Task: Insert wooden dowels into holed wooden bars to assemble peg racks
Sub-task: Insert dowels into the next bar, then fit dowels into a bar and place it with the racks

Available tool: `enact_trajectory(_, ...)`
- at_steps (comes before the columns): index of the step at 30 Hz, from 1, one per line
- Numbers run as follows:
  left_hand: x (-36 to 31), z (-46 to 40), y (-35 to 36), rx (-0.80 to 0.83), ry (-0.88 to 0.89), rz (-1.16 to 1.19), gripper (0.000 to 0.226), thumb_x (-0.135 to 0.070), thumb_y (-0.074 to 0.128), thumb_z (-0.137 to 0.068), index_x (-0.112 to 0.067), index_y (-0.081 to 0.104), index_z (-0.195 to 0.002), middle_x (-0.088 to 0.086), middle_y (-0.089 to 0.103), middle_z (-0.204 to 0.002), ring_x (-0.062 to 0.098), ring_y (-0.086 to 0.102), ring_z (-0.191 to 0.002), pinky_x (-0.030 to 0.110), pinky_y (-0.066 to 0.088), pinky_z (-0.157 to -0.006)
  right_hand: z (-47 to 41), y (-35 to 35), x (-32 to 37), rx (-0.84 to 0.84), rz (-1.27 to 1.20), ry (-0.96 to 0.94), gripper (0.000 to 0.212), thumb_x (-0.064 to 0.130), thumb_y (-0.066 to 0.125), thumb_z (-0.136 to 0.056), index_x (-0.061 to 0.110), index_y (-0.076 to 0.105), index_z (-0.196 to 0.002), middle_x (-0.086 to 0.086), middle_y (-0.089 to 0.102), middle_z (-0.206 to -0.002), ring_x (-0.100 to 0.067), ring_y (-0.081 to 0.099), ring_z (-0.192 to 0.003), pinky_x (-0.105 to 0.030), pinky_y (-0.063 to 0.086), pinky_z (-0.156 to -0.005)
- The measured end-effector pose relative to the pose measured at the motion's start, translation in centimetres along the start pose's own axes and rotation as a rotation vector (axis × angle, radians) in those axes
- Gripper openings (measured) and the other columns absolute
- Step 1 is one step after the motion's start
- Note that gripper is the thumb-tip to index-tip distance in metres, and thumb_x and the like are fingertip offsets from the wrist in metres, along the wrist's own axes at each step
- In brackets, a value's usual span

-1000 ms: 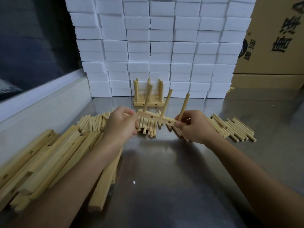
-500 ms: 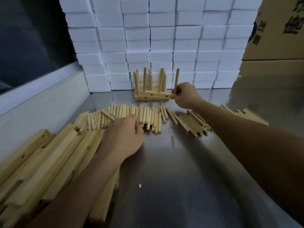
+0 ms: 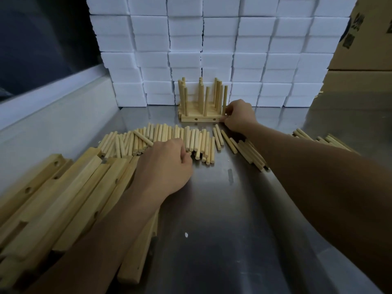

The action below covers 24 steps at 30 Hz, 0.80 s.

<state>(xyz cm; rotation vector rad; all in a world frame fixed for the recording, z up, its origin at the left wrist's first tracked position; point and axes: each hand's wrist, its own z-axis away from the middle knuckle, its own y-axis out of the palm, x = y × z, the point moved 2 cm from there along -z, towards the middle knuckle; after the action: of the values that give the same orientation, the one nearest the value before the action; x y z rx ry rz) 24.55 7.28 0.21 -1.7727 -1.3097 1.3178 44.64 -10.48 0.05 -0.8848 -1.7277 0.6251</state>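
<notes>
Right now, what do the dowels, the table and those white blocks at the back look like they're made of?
Dowels: pale, unfinished-looking wood, matte.
Table: probably stainless steel; grey, shiny, with blurred reflections.
White blocks: possibly foam; matte white with slightly rough edges, though they could be boxes.

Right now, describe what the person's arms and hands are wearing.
Nothing shows on them: the left hand and right hand are bare, with no gloves, rings or watch visible. Both forearms are bare as far as the frame shows; no sleeve comes into view.
</notes>
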Motion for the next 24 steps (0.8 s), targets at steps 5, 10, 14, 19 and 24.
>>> enact_trajectory(5, 0.0, 0.0, 0.0, -0.014, 0.005, -0.003, 0.016, -0.033, 0.058, -0.093, -0.027, 0.057, -0.078, -0.008, 0.060, -0.065, 0.009, 0.057, -0.062, 0.028, 0.048, -0.057, 0.6, -1.0, 0.0, 0.013, -0.028, -0.002, 0.012, 0.022, 0.073, -0.088, 0.011, 0.076, -0.092, -0.001, 0.071, -0.088, -0.014, 0.066, -0.079, -0.030, 0.056, -0.076)
enact_trajectory(10, -0.2, 0.3, -0.3, -0.011, 0.003, 0.020, 0.017, -0.031, 0.059, -0.093, -0.025, 0.059, -0.077, -0.008, 0.060, -0.066, 0.009, 0.056, -0.062, 0.026, 0.042, -0.053, 1.8, -2.3, 0.5, 0.077, 0.004, -0.012, 0.027, 0.015, 0.059, -0.094, 0.008, 0.068, -0.119, -0.002, 0.069, -0.101, -0.015, 0.067, -0.067, -0.022, 0.051, -0.052)
enact_trajectory(14, -0.6, 0.6, -0.9, -0.061, 0.028, 0.040, 0.015, -0.025, 0.058, -0.093, -0.021, 0.060, -0.078, -0.006, 0.061, -0.071, 0.011, 0.056, -0.066, 0.028, 0.044, -0.055, 4.1, -4.2, 0.6, -0.003, -0.065, -0.083, 0.013, 0.020, 0.059, -0.094, 0.014, 0.071, -0.096, -0.001, 0.072, -0.103, 0.001, 0.062, -0.059, -0.010, 0.039, -0.046)
enact_trajectory(19, -1.6, 1.0, -1.9, -0.191, 0.172, -0.031, 0.013, -0.018, 0.051, -0.095, -0.015, 0.059, -0.085, -0.002, 0.058, -0.081, 0.018, 0.053, -0.076, 0.037, 0.049, -0.065, 9.1, -6.2, 0.9, -0.084, -0.205, -0.203, 0.014, 0.019, 0.060, -0.094, 0.015, 0.073, -0.097, 0.012, 0.067, -0.085, -0.001, 0.063, -0.079, -0.016, 0.052, -0.071)
enact_trajectory(24, -2.1, 0.8, -3.7, -0.221, 0.165, -0.107, 0.013, -0.025, 0.055, -0.094, -0.016, 0.055, -0.084, -0.003, 0.055, -0.077, 0.016, 0.050, -0.068, 0.030, 0.036, -0.058, 13.9, -7.2, 0.5, -0.161, -0.237, -0.299, 0.011, 0.024, 0.061, -0.094, 0.021, 0.071, -0.100, 0.021, 0.061, -0.081, 0.002, 0.063, -0.075, -0.014, 0.053, -0.067)
